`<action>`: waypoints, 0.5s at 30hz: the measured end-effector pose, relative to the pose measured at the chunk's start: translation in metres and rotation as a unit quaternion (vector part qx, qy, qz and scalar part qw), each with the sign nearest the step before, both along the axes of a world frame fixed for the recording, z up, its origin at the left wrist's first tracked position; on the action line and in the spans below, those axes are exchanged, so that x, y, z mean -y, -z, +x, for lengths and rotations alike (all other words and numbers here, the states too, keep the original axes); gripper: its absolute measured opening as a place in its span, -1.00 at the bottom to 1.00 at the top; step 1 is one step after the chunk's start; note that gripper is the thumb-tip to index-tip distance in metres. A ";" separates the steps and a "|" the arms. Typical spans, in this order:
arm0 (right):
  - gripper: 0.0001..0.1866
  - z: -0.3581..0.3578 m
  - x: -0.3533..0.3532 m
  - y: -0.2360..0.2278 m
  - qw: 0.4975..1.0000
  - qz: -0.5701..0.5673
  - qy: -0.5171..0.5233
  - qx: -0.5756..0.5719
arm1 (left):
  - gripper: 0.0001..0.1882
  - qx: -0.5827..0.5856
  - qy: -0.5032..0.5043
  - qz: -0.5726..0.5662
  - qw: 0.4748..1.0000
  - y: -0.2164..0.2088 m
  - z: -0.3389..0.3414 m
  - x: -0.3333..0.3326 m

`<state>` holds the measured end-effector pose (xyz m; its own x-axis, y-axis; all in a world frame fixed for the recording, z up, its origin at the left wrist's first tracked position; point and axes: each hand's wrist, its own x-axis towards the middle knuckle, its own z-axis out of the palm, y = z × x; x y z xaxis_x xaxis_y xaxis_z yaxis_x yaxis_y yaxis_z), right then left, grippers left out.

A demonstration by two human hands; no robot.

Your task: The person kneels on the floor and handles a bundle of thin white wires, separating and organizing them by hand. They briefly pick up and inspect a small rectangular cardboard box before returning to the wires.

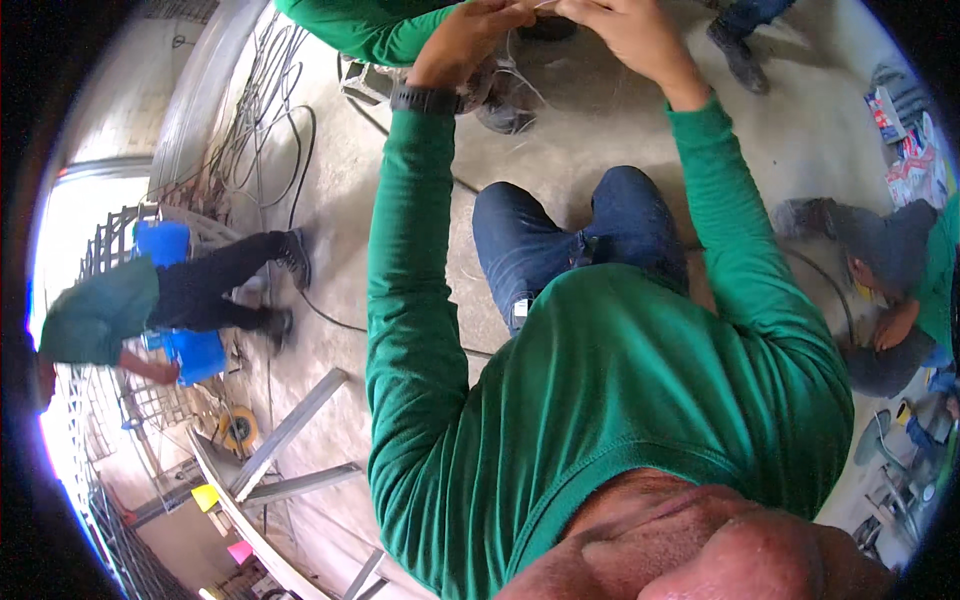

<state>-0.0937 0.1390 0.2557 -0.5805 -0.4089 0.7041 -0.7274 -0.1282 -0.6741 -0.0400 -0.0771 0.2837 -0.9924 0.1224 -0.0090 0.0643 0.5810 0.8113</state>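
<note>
Both my arms reach out to the far edge of the head view. My left hand (pixel 465 42), with a dark watch (pixel 425 98) at the wrist, is closed in a pinch. Opposite it, my right hand (pixel 635 42) pinches too. A thin pale strand (pixel 545 7) runs between my fingertips, and a loose length of it seems to hang below in loops. Whether it is string or wire I cannot tell. The fingertips are partly cut off by the frame's top edge.
A person's green sleeve (pixel 375 30) is just beyond my left hand. Black cables (pixel 300 150) trail across the concrete floor (pixel 400 330). Metal bars (pixel 290 435) lie at lower left. A person (pixel 110 305) with blue containers (pixel 195 355) stands left; another person (pixel 880 290) is at right.
</note>
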 end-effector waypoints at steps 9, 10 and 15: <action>-0.79 0.030 -0.111 -0.008 0.981 0.131 0.118 0.084 | -0.87 0.044 0.025 0.145 0.988 0.040 0.046 0.000; -0.76 0.030 -0.116 -0.007 0.978 0.138 0.107 0.110 | -0.87 0.053 0.033 0.141 0.988 0.043 0.048 0.005; -0.82 0.031 -0.158 0.000 0.968 0.113 0.164 0.151 | -0.83 0.147 0.069 0.131 0.978 0.051 0.053 0.023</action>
